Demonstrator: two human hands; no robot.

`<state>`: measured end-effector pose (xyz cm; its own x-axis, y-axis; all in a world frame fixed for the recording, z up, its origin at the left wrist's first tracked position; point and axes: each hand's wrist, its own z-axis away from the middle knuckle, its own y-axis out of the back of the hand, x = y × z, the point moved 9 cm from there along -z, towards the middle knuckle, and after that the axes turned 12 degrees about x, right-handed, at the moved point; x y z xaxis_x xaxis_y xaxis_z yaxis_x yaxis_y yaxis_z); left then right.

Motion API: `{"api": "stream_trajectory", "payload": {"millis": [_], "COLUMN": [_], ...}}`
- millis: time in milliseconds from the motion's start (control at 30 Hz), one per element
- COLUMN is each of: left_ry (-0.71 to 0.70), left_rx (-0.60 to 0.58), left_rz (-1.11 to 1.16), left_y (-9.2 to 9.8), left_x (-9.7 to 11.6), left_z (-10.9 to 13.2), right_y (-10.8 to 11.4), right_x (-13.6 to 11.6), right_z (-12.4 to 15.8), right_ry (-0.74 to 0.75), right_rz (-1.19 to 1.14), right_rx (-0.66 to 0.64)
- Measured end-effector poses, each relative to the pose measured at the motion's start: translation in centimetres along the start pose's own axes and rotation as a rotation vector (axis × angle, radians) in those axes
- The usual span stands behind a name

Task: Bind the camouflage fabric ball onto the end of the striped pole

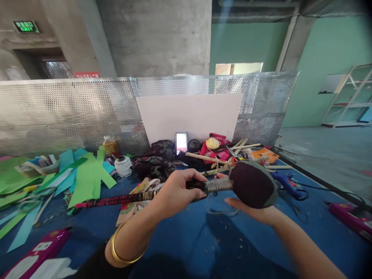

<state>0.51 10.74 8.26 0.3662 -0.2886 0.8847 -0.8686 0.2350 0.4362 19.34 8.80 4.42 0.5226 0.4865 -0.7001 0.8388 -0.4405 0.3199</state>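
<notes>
A long stick like a padded mallet lies across both hands, its round head (252,184) covered in dark cloth with a grey-green edge. Grey cord is wound around the neck (219,185) just below the head. The shaft (116,199) is wrapped in red, black and pale bands and points left, tip low. My left hand (180,190) is closed around the shaft beside the cord winding. Under the head my right hand (255,213) cups it from below and behind, its fingers partly hidden. A printed cloth piece (130,213) lies beneath the shaft.
Green and blue paper strips (87,178) lie left, near a white string spool (123,166). Patterned dark fabric (157,157), a lit phone (181,142) and wooden sticks (209,158) are at the back. A blue glue gun (286,184) and purple power strip (350,217) are right.
</notes>
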Motion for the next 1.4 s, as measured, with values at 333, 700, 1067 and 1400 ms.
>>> {"api": "stream_trajectory", "payload": {"millis": [333,700,1067,1400], "left_ry": [0.076,0.021,-0.071,-0.065], "left_rx": [0.057,0.046,0.147,-0.116], "left_rz": [0.142,0.053,-0.125,-0.047], "left_y": [0.7,-0.9,-2.3,-3.7], "left_x": [-1.3,-2.7,-4.4,-2.0], "left_z": [-0.8,-1.7,-2.3,-0.9], "right_y": [-5.5,-5.5,-5.8,-2.0], "right_x": [-5.3,-5.4,-10.0,-6.2], "right_z": [3.7,3.1,5.3,2.4], "right_ry": [-0.026,-0.117,0.426,-0.168], "right_rz": [-0.056,-0.373,0.056,-0.24], "right_rx": [-0.017,-0.004,0.0,0.089]}}
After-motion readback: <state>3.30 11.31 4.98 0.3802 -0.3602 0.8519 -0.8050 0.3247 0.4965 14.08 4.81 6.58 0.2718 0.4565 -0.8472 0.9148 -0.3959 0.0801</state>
